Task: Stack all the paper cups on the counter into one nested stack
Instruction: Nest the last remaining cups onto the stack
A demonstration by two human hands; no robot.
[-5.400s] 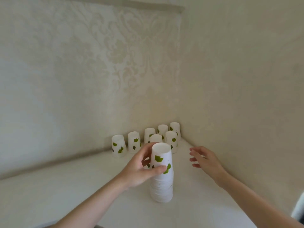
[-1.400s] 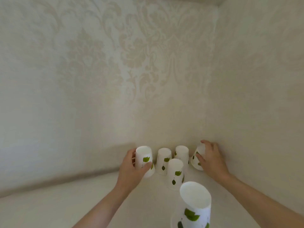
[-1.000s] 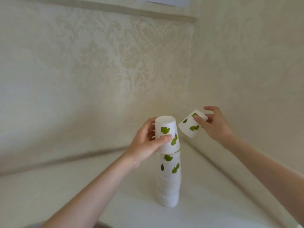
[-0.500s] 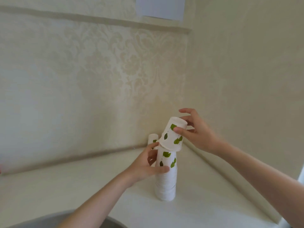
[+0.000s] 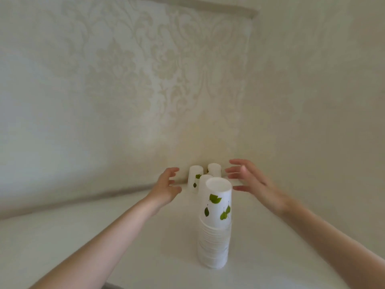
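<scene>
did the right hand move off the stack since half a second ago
Yes. The right hand let go of the stack and went past it toward the loose cups in the wall corner, open and empty.

Damask wallpaper on back wall — plain wall at rt, trim strip up top.

Interior corner formed by two walls. The left wall carries pale cream wallpaper with a tone-on-tone damask floral pattern; the right wall appears plainer. A horizontal moulding crosses the top. A white counter meets both walls. Lighting is soft and diffuse.
</scene>
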